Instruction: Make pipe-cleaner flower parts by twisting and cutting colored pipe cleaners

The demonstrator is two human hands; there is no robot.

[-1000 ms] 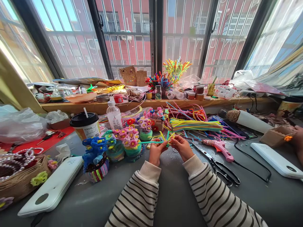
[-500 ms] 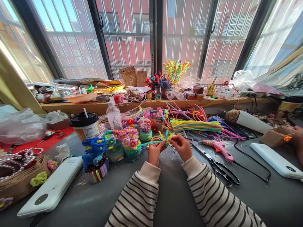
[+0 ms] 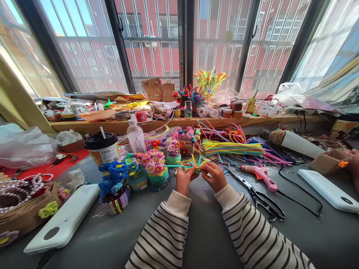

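My left hand [image 3: 185, 179] pinches a small bunch of green and yellow pipe cleaners [image 3: 194, 160] where they meet. From the other side my right hand [image 3: 215, 177] has its fingertips closed on the same bunch. Their ends stick up and out to the left between my hands. Just left of them are pots with fuzzy flowers: a pink-flowered pot [image 3: 158, 178], a blue-flowered pot [image 3: 115, 200] and a smaller green one [image 3: 173, 158]. Scissors [image 3: 259, 200] lie right of my right hand, partly spread.
A pink glue gun [image 3: 260, 175] with a black cord lies at right, near a white power bank [image 3: 327, 189]. Behind my hands is a pile of pipe cleaners [image 3: 232, 148]. A lidded cup [image 3: 101, 147] and water bottle [image 3: 135, 136] stand left. Another person's hand [image 3: 353, 168] holds a cardboard piece.
The pipe cleaner ends between my hands have shifted, the green upright one now leaning and the left strand higher. My hands have barely moved; the view has shifted slightly.
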